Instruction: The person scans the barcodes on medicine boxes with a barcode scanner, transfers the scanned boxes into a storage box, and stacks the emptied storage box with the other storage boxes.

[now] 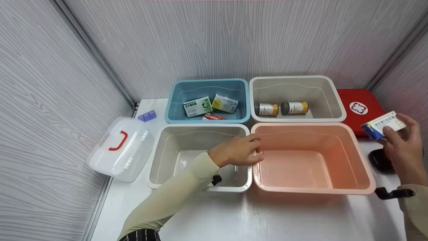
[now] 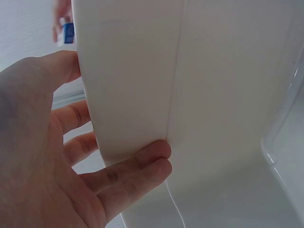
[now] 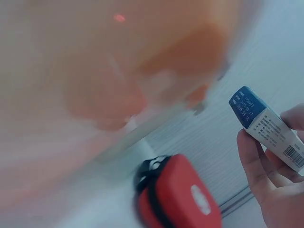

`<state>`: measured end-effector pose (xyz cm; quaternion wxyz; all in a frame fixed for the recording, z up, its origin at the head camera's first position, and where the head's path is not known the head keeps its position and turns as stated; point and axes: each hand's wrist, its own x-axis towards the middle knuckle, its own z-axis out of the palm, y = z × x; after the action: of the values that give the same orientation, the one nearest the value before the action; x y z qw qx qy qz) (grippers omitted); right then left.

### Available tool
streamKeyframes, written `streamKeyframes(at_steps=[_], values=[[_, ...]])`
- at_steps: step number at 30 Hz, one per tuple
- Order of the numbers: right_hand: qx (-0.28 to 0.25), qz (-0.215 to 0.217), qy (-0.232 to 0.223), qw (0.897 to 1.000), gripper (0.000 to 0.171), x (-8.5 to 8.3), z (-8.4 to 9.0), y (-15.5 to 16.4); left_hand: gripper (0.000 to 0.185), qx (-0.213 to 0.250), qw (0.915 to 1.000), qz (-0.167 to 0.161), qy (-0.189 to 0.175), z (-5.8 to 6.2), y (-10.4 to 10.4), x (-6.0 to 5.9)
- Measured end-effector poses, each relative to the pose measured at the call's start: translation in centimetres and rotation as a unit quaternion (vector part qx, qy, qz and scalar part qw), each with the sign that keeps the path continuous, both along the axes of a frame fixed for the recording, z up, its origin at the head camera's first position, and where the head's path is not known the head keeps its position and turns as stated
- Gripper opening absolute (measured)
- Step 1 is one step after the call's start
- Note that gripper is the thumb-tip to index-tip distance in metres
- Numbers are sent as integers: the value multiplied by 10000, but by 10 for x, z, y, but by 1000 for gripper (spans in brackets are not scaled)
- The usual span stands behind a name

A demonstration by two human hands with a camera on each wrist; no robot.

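Note:
My right hand [image 1: 406, 147] holds a small white, blue and yellow medicine box [image 1: 384, 125] above the right side of the table, pinched between thumb and fingers. The right wrist view shows the box's dark blue end and a barcode [image 3: 293, 156]. My left hand [image 1: 239, 150] rests at the rim shared by the front off-white bin [image 1: 200, 126] and the pink bin [image 1: 291, 160]. In the left wrist view two relaxed fingers [image 2: 137, 173] lie along the inner face of the off-white wall. The thumb and other fingers pass beyond its edge.
The blue bin [image 1: 207, 83] contains several medicine boxes; the back beige bin [image 1: 294, 80] holds two brown bottles [image 1: 294, 107]. A red first-aid case [image 1: 357, 100] lies at right, with a black object [image 1: 379, 160] nearby. A clear red-handled box [image 1: 117, 150] and purple pill case [image 1: 147, 115] sit left.

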<state>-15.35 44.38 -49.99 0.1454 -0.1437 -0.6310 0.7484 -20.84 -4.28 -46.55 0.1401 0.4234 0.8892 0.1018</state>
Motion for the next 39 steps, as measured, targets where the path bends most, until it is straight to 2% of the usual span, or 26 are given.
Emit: streamKeyframes(at_steps=[3, 8, 10, 14, 18, 21, 26, 32, 39], values=[[514, 100, 40, 9986, 62, -13, 26, -3, 41, 7, 10000, -11, 67, 0, -1, 0], [1355, 462, 355, 9891, 63, -35, 63, -16, 45, -22, 10000, 5, 34, -1, -2, -1], [1305, 669, 666, 9869, 63, -45, 75, -24, 45, -25, 10000, 9, 9, -1, -2, -1], [666, 1276, 1172, 9826, 62, -64, 93, -44, 46, -67, 10000, 15, 2, -1, -2, -1], [550, 1744, 1251, 9751, 62, -84, 105, -66, 45, -92, 9999, 42, 9, 0, -3, 0], [636, 1951, 1172, 9717, 62, -97, 110, -84, 43, -97, 9999, 35, 16, -1, -3, 0], [1060, 2199, 936, 9652, 62, -116, 112, -116, 43, -121, 9999, 13, 28, -2, -2, 0], [971, 2532, 760, 9595, 59, -136, 104, -153, 41, -44, 10000, -47, 62, 0, -1, 1], [1162, 2797, 364, 9523, 56, -153, 91, -202, 43, -85, 10000, -24, -45, 0, 0, 0]])
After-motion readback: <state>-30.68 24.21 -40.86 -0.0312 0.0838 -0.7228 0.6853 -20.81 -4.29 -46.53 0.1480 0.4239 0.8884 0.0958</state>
